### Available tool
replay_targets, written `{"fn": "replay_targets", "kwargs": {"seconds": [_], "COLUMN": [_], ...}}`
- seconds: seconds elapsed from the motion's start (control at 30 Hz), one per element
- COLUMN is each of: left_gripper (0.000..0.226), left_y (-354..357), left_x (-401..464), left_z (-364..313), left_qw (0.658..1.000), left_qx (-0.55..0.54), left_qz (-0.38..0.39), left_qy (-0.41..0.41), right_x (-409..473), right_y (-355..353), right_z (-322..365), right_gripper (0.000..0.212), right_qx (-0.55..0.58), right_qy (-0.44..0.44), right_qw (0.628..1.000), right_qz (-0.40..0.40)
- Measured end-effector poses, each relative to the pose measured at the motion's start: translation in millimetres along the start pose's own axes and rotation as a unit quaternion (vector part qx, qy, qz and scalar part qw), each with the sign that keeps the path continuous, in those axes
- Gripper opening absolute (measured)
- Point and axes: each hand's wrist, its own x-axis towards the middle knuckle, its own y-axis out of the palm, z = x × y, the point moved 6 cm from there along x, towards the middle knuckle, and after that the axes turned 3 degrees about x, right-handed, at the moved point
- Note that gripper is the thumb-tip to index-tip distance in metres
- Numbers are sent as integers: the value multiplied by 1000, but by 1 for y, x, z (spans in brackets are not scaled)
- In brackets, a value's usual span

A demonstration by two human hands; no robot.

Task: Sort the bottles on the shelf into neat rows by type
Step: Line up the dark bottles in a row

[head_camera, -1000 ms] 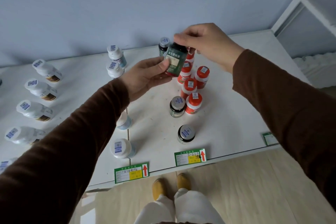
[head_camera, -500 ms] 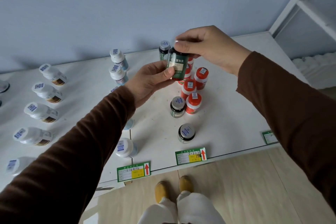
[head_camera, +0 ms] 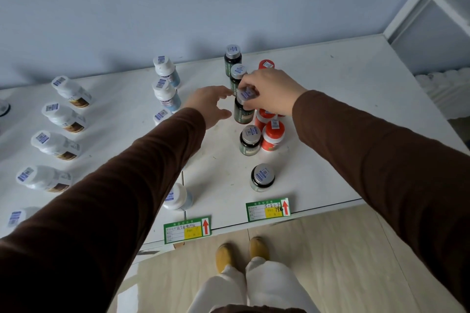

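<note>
The head camera, the only view, looks down on a white shelf [head_camera: 330,99] where the right hand [head_camera: 273,93] pinches the silver cap of a dark green bottle [head_camera: 243,113], its grip clamped round the cap with curled fingers while the bottle stands upright or very nearly so on the shelf. The left hand [head_camera: 209,105] sits just left of that bottle, fingers spread and relaxed, grip apart and holding nothing; whether a fingertip brushes the glass cannot be told. Taking the held bottle as the landmark: behind it two more dark bottles [head_camera: 232,60] run toward the wall, and in front of it two others [head_camera: 250,140] come toward the shelf edge, so the dark row looks nearly formed, though the front one [head_camera: 262,177] sits a little right of the line. Immediately right of it the red bottles [head_camera: 273,135] stand in their own tight column. To its left a column of white-and-blue bottles [head_camera: 166,73] is upright, and far left the white bottles with brown labels [head_camera: 63,118] seem to lean or lie on their sides and probably need straightening. Open room lies right of the red column, wide and bare to the shelf's end; the front edge with its green price tags [head_camera: 268,209] is close to the front dark bottle.
</note>
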Motion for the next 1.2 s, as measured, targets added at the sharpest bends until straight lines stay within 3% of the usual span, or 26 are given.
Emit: {"fn": "replay_targets", "kwargs": {"seconds": [0.17, 0.37, 0.47, 0.6, 0.7, 1.0, 1.2], "left_gripper": [52, 51, 48, 46, 47, 55, 48], "left_y": [8, 11, 6, 1, 0, 28, 39], "left_x": [6, 13, 16, 26, 39, 69, 80], "left_z": [4, 9, 11, 13, 17, 27, 25], "left_qw": [998, 998, 999, 998, 996, 989, 981], "left_qx": [70, 59, 36, 13, 5, -51, -132], "left_qz": [5, -1, -22, -44, -57, -56, -56], "left_qy": [-1, -3, -14, -37, -68, -124, -128], "right_x": [5, 5, 4, 16, 39, 92, 102], "right_y": [18, 34, 29, -10, -31, 0, 3], "right_z": [-3, -7, -5, -13, -25, -30, -37], "right_gripper": [37, 35, 44, 35, 27, 48, 36], "right_qx": [-37, -44, -36, 38, 31, -83, -73], "right_qy": [0, -3, -10, -7, -24, -120, -110], "right_qw": [999, 999, 999, 998, 996, 988, 989], "right_qz": [11, 16, 22, -48, -79, 58, 73]}}
